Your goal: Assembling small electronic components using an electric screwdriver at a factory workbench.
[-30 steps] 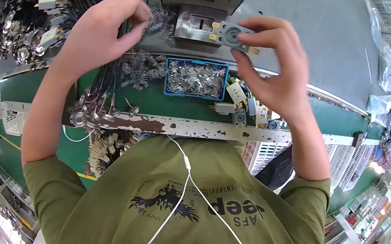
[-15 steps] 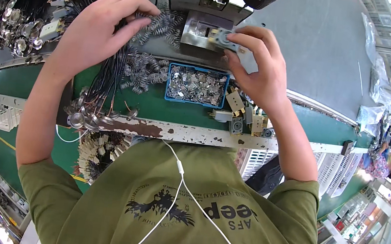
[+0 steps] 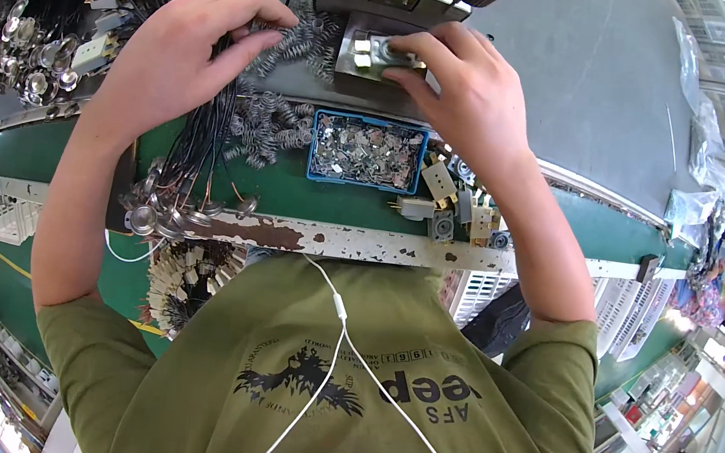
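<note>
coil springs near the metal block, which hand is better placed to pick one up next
Likely the left hand: it is open beside the coil springs, while the right hand grips a grey connector at the metal block.

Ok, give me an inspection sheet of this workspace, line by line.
Surface: grey bench top bearing a metal block.
Work in hand: grey part with metal tabs, at the block; whether it is seated, cannot tell.
Clutter: coil springs, blue tray of small metal pieces, loose white and grey parts right of it.
Hands: right hand grips the grey part; left hand is at the springs, thumb and fingertips apart, contact unclear.
Cables: black wires bunched left of the springs; white cord down the green shirt.
Surroundings: white crates below the bench; a person in the right background.
</note>
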Available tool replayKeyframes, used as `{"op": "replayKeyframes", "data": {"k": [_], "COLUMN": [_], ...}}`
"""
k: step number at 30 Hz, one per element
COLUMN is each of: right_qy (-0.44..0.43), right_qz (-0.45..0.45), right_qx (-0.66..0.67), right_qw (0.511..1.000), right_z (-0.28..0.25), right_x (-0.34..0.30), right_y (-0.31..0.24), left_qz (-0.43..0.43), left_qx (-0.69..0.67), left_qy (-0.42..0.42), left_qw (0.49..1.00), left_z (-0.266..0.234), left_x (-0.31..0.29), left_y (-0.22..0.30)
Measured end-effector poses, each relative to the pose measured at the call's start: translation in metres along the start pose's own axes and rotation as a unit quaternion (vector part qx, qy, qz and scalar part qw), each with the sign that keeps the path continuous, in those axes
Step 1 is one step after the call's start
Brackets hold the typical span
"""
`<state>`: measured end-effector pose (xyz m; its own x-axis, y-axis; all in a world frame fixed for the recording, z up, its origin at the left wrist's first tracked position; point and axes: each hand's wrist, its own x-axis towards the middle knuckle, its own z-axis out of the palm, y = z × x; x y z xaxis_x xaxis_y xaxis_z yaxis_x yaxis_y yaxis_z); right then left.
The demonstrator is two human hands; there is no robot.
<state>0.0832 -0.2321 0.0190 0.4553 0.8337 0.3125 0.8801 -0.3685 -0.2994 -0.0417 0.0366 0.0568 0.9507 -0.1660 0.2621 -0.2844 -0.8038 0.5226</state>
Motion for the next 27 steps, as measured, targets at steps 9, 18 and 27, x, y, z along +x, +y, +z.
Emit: {"op": "replayKeyframes", "data": {"k": [9, 18, 27], "right_qy": [0.062, -0.050, 0.095], "right_qz": [-0.024, 0.042, -0.071], "right_qx": [0.026, 0.089, -0.010], "right_qw": [0.997, 0.994, 0.993], "right_z": [0.018, -0.021, 0.015], "right_x": [0.001, -0.011, 0.012], "right_y": [0.007, -0.007, 0.006], "left_qz": [0.014, 0.020, -0.064], "left_qx": [0.012, 0.028, -0.002], "left_qy": [0.001, 0.012, -0.007], "left_qw": [1.000, 0.999, 0.998], "left_z": [0.000, -0.010, -0.028], "left_x": [-0.002, -0.005, 0.003], "left_y": [0.003, -0.001, 0.023]}}
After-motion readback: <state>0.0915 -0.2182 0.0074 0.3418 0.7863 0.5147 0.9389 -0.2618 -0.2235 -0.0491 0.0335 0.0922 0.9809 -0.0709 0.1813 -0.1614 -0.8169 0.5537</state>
